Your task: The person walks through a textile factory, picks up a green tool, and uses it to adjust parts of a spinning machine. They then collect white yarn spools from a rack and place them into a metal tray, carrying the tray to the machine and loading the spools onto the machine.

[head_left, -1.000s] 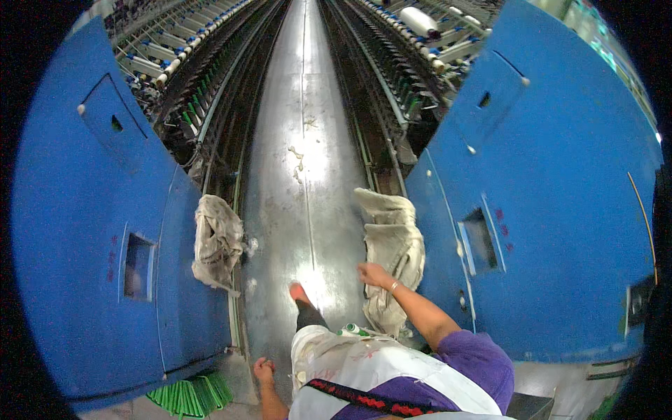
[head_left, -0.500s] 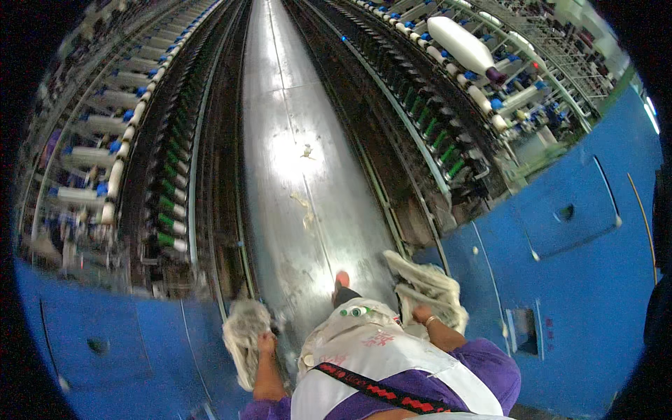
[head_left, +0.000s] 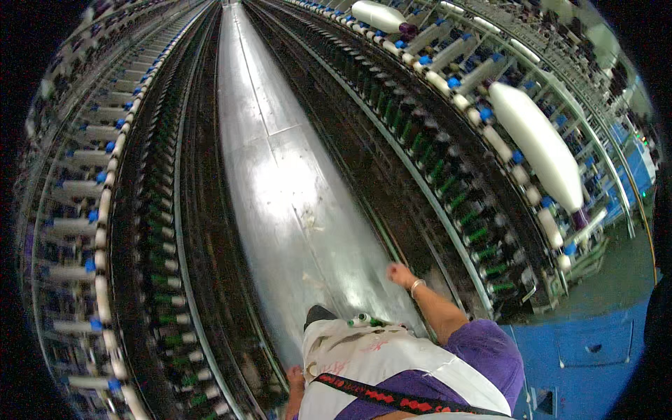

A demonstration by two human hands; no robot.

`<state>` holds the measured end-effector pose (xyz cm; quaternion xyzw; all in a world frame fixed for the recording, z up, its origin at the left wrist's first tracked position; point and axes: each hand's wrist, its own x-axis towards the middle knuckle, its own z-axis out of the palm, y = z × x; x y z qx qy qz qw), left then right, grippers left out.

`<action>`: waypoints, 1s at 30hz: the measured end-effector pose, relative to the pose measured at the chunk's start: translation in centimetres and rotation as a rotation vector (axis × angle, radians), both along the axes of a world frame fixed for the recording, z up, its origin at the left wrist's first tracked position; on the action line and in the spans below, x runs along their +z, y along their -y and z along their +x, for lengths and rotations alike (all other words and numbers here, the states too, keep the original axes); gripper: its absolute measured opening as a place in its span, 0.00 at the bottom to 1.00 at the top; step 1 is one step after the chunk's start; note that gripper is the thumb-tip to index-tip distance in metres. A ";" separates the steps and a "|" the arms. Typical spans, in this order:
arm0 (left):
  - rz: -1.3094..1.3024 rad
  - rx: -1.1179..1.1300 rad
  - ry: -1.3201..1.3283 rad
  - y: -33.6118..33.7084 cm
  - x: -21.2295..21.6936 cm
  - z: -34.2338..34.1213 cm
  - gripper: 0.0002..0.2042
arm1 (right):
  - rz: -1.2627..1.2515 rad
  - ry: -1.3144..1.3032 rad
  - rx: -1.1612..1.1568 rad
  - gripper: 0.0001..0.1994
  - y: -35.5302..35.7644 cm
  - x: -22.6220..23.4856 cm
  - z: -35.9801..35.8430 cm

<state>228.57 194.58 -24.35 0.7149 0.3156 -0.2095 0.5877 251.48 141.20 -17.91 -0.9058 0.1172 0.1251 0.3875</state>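
The right hand (head_left: 401,275) is raised over the right edge of the metal floor (head_left: 259,182), near the right machine (head_left: 402,168) but apart from its green bobbins (head_left: 495,269). Its fingers look loosely bent; I see nothing in them, but blur means I cannot tell how far they are closed. The left hand (head_left: 295,381) hangs low at the near left, beside the apron (head_left: 392,350); it is blurred, so I cannot tell its grip.

The person is at the near part of the aisle, most of which lies beyond, and no bobbin is being handled, so I judge any work on these 2 machines to be at an early stage. At least 1 small green-and-white spool (head_left: 361,320) shows at the apron's far edge, its end facing up; its long axis is unclear. The green bobbins seem upright, leaning right in this view, their row running near to far.
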 end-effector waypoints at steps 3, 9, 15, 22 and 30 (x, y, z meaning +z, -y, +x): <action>0.088 -0.107 -0.230 -0.3 -0.4 4.2 0.09 | -0.039 0.470 0.085 0.09 -0.6 6.9 17.6; 0.313 -0.410 -0.269 -6.3 -2.0 25.8 0.12 | 0.041 0.614 -0.111 0.16 5.2 25.3 42.1; 0.400 -0.413 0.278 -8.9 0.7 64.0 0.05 | -1.031 1.008 -0.533 0.27 11.9 43.8 49.3; 0.172 -0.466 0.692 11.5 13.0 100.1 0.12 | -1.581 0.591 -0.554 0.30 17.5 51.4 57.8; -0.498 -0.910 0.697 42.8 33.2 114.2 0.24 | -1.606 0.378 -0.712 0.19 19.1 51.5 64.8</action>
